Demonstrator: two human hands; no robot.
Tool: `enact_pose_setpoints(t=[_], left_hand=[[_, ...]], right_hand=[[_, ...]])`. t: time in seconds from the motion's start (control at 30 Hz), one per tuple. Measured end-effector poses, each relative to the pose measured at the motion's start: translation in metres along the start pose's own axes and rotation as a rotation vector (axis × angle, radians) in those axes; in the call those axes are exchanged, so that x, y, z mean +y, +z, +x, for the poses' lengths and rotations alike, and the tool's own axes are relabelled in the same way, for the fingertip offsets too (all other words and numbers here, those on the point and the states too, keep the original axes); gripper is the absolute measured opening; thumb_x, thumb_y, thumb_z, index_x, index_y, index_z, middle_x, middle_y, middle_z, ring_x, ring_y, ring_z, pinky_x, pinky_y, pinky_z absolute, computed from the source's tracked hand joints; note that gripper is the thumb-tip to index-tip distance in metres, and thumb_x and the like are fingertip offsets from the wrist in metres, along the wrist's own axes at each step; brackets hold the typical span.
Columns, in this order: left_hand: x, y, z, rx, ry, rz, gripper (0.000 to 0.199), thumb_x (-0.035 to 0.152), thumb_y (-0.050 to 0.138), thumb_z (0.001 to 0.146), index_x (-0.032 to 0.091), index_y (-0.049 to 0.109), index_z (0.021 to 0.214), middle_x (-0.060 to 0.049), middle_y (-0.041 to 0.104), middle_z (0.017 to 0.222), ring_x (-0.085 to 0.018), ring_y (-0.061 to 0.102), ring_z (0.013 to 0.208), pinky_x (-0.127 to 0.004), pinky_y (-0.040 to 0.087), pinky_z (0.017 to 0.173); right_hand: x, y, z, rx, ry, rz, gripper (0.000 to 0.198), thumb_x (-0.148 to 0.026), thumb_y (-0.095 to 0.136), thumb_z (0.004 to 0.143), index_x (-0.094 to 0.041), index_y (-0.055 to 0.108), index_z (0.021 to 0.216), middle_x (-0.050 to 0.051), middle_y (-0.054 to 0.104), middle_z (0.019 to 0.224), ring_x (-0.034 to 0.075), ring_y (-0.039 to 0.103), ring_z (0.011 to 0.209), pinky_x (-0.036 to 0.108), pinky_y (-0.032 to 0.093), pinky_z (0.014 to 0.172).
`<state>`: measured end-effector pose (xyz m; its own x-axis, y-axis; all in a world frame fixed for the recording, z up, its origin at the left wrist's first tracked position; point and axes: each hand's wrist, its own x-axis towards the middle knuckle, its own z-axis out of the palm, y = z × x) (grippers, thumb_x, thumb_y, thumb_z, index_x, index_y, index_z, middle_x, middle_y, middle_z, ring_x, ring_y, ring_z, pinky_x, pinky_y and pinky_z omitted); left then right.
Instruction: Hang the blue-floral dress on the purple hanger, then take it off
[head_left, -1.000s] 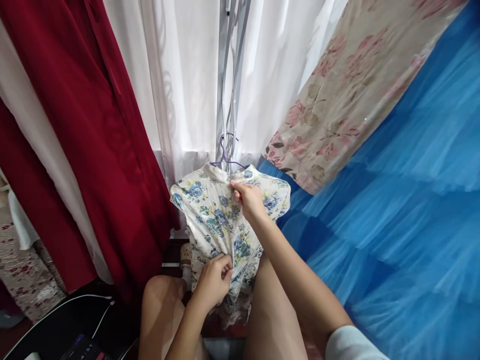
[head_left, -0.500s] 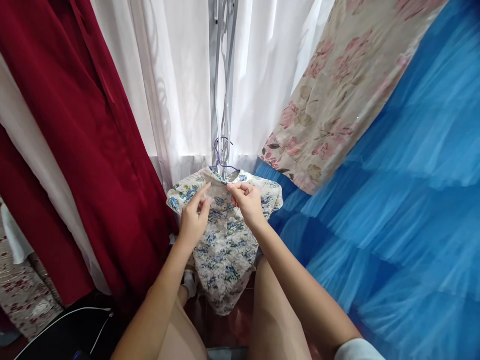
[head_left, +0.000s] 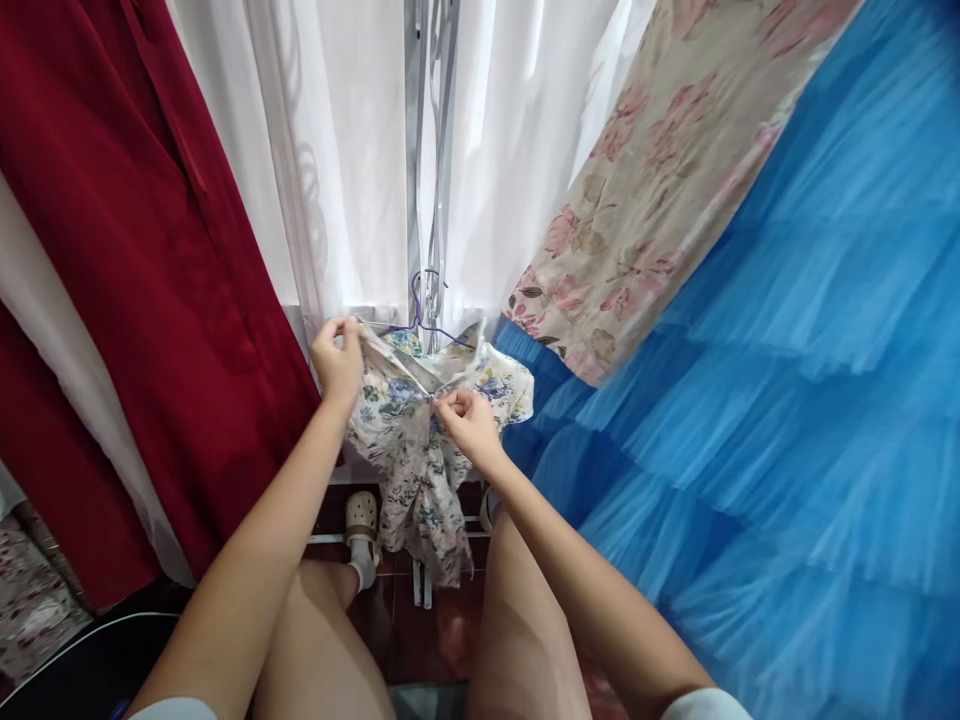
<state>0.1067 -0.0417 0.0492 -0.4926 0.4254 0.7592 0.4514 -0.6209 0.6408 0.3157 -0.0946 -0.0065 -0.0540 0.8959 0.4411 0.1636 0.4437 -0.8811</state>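
A white short-sleeved blouse [head_left: 424, 470] with blue and green flowers hangs on a purple hanger [head_left: 418, 318] in front of me. Its front neckline gapes in a V, and the lower part is bunched into folds. My left hand [head_left: 336, 365] is closed at the blouse's left shoulder, pinching the edge of the fabric. At the bottom of the V, my right hand [head_left: 469, 425] pinches the front opening between thumb and fingers. Whatever small fastening may be under the right fingertips is hidden.
White curtains [head_left: 345, 170] and a metal stand [head_left: 428, 120] are behind the blouse. Dark red fabric [head_left: 180, 330] hangs on the left. A pink-flowered cloth [head_left: 600, 240] and a tiered blue tulle skirt [head_left: 720, 400] hang on the right. A black round-edged object [head_left: 90, 660] is lower left.
The neckline has gone from nearly closed to a wide V. My left hand has moved left to the shoulder and closed on it; my right hand has shifted slightly down. The blouse is more bunched.
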Motion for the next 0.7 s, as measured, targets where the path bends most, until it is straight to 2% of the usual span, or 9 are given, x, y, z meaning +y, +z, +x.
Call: enact_pose_setpoints(t=[0.07,0.2,0.27,0.4,0.53,0.7], left_hand=[[-0.034,-0.010,0.015,0.131,-0.238,-0.019,0.013,0.026,0.061,0.088,0.015,0.067,0.086,-0.003,0.067,0.086,-0.015,0.063,0.085,-0.023,0.047,0.082],[-0.088,-0.029,0.012,0.298,-0.478,-0.045,0.014,0.019,0.048,0.091,0.014,0.061,0.088,-0.006,0.064,0.089,-0.017,0.063,0.090,-0.027,0.049,0.086],[-0.104,-0.034,-0.001,0.287,-0.593,-0.095,0.015,0.018,0.044,0.092,0.014,0.058,0.088,-0.005,0.063,0.082,-0.017,0.065,0.083,-0.030,0.053,0.081],[-0.122,-0.033,-0.030,0.126,-0.807,-0.206,0.010,0.014,0.048,0.087,0.014,0.055,0.079,-0.003,0.058,0.065,-0.017,0.066,0.062,-0.035,0.058,0.068],[-0.133,-0.033,-0.044,-0.001,-0.877,-0.218,0.008,0.013,0.054,0.081,0.012,0.059,0.075,-0.005,0.060,0.063,-0.018,0.066,0.060,-0.038,0.059,0.066],[-0.140,-0.036,-0.035,0.011,-0.782,-0.132,0.011,0.018,0.055,0.084,0.015,0.064,0.090,-0.004,0.066,0.080,-0.012,0.067,0.071,-0.029,0.057,0.075]], right_hand=[[0.000,-0.004,-0.009,-0.029,0.008,-0.011,0.027,-0.040,0.063,0.080,-0.019,0.053,0.066,-0.005,0.048,0.047,0.009,0.041,0.041,0.021,0.029,0.042],[-0.003,-0.007,-0.024,-0.078,0.017,-0.044,0.027,-0.037,0.065,0.079,-0.019,0.052,0.063,-0.003,0.052,0.047,0.010,0.044,0.041,0.021,0.031,0.043],[0.000,-0.008,-0.030,-0.115,0.024,-0.074,0.027,-0.036,0.065,0.079,-0.020,0.052,0.063,-0.003,0.053,0.048,0.010,0.046,0.042,0.021,0.031,0.043],[0.019,-0.019,-0.042,-0.172,0.120,-0.055,0.028,-0.037,0.066,0.080,-0.020,0.051,0.064,-0.004,0.052,0.047,0.010,0.047,0.042,0.021,0.032,0.044],[0.047,-0.035,-0.054,-0.182,0.201,-0.031,0.031,-0.041,0.065,0.081,-0.021,0.049,0.064,-0.005,0.049,0.043,0.009,0.043,0.038,0.021,0.031,0.041],[0.069,-0.027,-0.068,-0.260,0.254,-0.036,0.029,-0.039,0.063,0.082,-0.020,0.049,0.064,-0.005,0.049,0.043,0.009,0.042,0.038,0.021,0.031,0.041]])
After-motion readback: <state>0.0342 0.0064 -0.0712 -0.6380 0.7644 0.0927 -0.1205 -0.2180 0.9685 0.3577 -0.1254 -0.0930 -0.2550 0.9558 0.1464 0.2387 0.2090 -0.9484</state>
